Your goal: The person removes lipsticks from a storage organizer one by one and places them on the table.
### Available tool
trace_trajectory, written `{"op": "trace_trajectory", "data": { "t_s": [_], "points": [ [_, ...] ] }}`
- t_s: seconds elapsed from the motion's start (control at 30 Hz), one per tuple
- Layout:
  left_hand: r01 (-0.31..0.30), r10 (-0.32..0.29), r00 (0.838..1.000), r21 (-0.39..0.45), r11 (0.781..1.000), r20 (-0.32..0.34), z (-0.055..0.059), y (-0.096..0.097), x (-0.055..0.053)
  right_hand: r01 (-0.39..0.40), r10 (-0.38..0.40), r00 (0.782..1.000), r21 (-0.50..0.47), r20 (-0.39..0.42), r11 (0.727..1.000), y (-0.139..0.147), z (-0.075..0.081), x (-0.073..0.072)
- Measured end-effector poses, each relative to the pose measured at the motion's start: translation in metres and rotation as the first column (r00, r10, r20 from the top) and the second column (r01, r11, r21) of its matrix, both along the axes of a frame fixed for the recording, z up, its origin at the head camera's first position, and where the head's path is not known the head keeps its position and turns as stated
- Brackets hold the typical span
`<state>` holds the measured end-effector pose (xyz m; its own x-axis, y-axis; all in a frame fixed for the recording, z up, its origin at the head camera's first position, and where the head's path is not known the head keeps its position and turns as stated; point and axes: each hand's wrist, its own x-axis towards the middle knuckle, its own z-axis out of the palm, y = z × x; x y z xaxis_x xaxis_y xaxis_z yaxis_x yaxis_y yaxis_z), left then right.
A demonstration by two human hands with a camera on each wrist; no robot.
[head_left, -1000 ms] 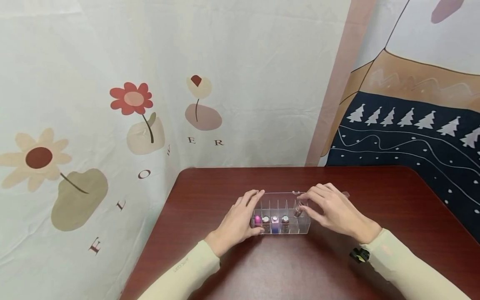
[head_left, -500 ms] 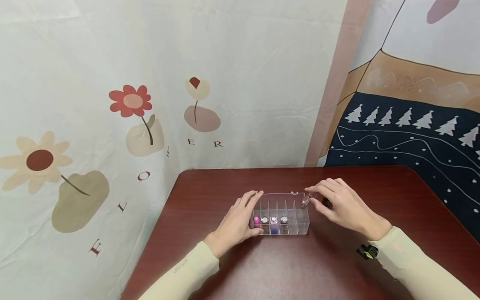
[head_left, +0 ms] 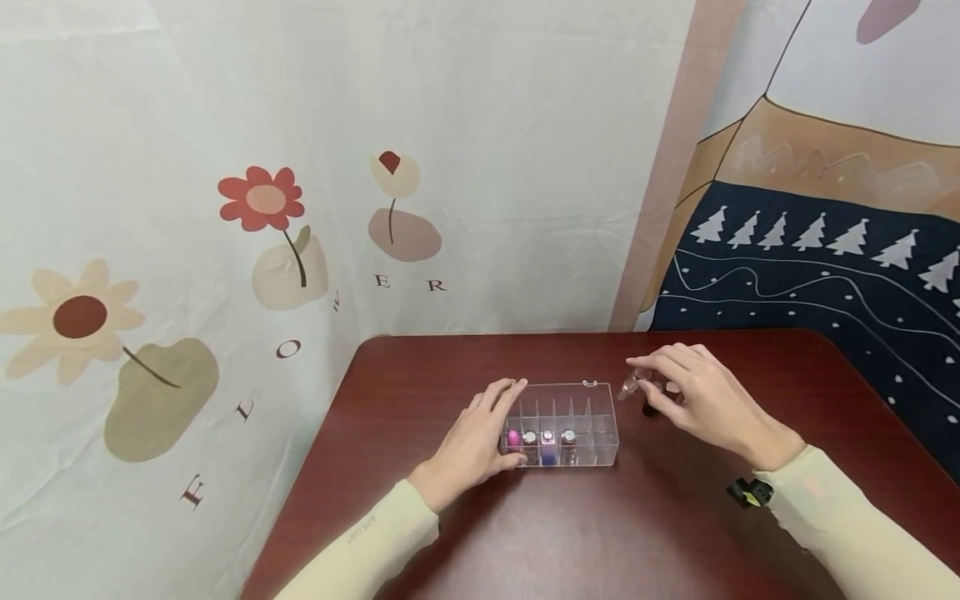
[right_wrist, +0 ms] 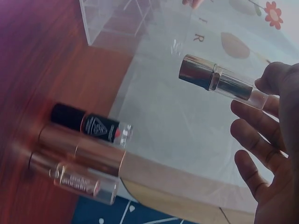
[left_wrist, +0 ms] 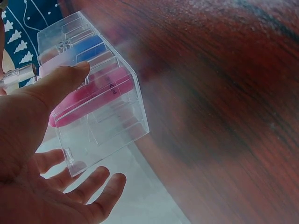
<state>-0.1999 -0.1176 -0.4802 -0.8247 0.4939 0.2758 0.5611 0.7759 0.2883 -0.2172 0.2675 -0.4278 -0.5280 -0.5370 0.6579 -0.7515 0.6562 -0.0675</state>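
Head view shows your right hand (head_left: 705,400) pinching a lipstick (head_left: 630,386) above the bench (head_left: 600,533), right of the organizer (head_left: 603,446), which your left hand (head_left: 472,446) steadies with relaxed fingers; four lipsticks (head_left: 542,439) remain inside, three (right_wrist: 81,149) lie out.

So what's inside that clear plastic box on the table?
The clear box holds four lipstick-like tubes standing in its near row: pink, two silver-capped, one purple. The other slots look empty. The left hand covers its left end.
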Motion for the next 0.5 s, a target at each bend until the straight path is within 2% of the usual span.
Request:
{"op": "trace_trajectory", "data": {
  "t_s": [0.27, 0.5],
  "points": [
    [-0.008, 0.008, 1.000, -0.010, 1.000, 0.018, 0.000, 0.001, 0.000, 0.072, -0.072, 0.997, 0.000, 0.021, 0.997, 0.019, 0.002, -0.001],
    [-0.004, 0.004, 1.000, -0.004, 1.000, 0.007, 0.000, 0.001, -0.001, 0.081, -0.080, 0.997, -0.038, 0.021, 0.996, 0.035, 0.004, -0.003]
  ]
}}
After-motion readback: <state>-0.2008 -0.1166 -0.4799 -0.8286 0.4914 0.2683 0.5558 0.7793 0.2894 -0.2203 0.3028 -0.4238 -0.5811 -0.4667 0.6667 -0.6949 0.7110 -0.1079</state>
